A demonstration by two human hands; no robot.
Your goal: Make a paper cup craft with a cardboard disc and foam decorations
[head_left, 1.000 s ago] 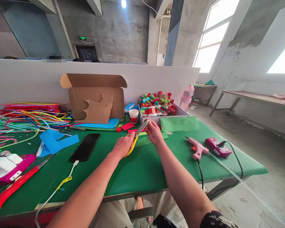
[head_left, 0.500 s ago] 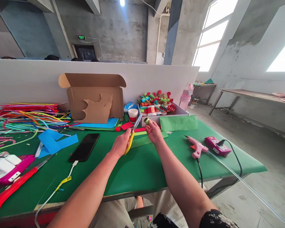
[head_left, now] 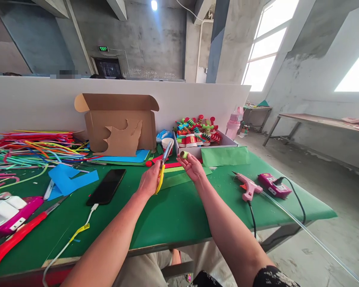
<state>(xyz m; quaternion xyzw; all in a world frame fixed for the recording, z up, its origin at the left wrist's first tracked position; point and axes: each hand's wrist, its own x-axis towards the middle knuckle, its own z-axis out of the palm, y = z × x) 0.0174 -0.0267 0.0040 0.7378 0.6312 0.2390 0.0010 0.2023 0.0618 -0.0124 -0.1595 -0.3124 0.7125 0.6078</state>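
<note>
My left hand (head_left: 150, 178) is closed round the yellow handles of a pair of scissors (head_left: 160, 175), whose metal blades point up and away from me. In my right hand (head_left: 193, 167) a small green paper tube (head_left: 184, 154) is pinched between thumb and fingers, its round end facing left. The blades and the tube are apart. Below and between the hands, green paper strips (head_left: 179, 180) lie on the green table (head_left: 173, 219). A white paper cup (head_left: 166, 142) stands just behind the blades.
An open cardboard box (head_left: 122, 103) and a box of colourful paper figures (head_left: 227, 141) stand at the back. Pipe cleaners (head_left: 38, 145), a phone (head_left: 107, 186) and red-handled scissors (head_left: 20, 235) lie left. A pink glue gun (head_left: 247, 185) and purple power strip (head_left: 274, 184) are right.
The scissors have swung left and down, away from the tube, with my left hand shifting slightly left. The tube has turned a little in my right hand, and those fingers have opened somewhat.
</note>
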